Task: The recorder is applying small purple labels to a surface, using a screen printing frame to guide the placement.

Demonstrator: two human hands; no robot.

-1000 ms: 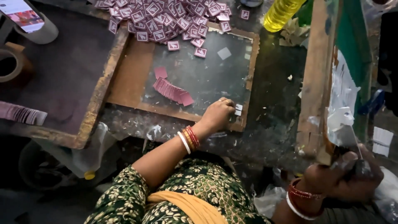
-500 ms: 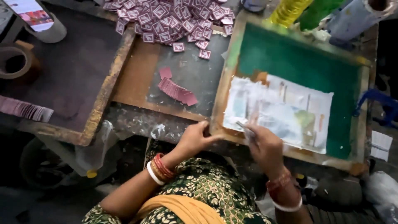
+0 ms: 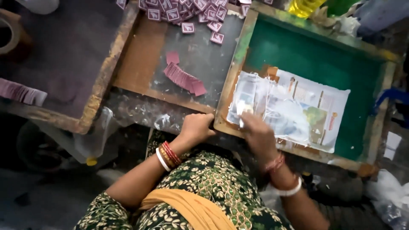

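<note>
A wooden screen frame (image 3: 233, 68) with green mesh (image 3: 324, 64) lies flat on the bench. Printed paper covered in plastic (image 3: 298, 110) is stuck over the mesh. My left hand (image 3: 198, 127) grips the frame's near left corner. Just to its right, my right hand (image 3: 257, 135) rests on the frame's near edge, fingers closed on a small pale tool (image 3: 241, 120) whose tip touches the paper. Both wrists wear bangles.
A fanned row of pink cards (image 3: 185, 79) lies on the grey board (image 3: 204, 55) left of the frame, with a heap of small pink labels (image 3: 183, 10) behind. Another card stack (image 3: 21, 93) and a tape roll (image 3: 10, 36) sit far left; a yellow bottle (image 3: 304, 6) stands behind the frame.
The screen frame, held upright at the right a second ago, now lies flat. My left hand moved from the board's edge to the frame's corner; my right hand came onto the paper.
</note>
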